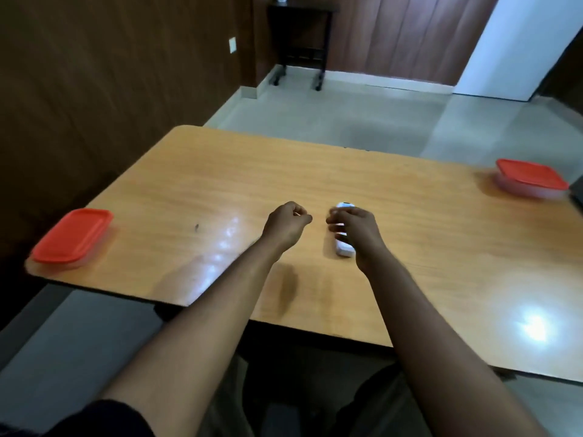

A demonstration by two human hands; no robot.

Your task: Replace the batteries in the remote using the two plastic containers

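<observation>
A white remote lies on the wooden table near its middle. My right hand covers most of the remote, fingers curled over it; whether it grips it is unclear. My left hand is a loose fist just left of the remote, apart from it and holding nothing. One clear plastic container with a red lid stands at the table's left edge. The other red-lidded container stands at the far right. Both lids are on.
A small dark speck lies on the table left of my hands. A dark object shows at the right edge beside the right container. A black stand on wheels is against the far wall.
</observation>
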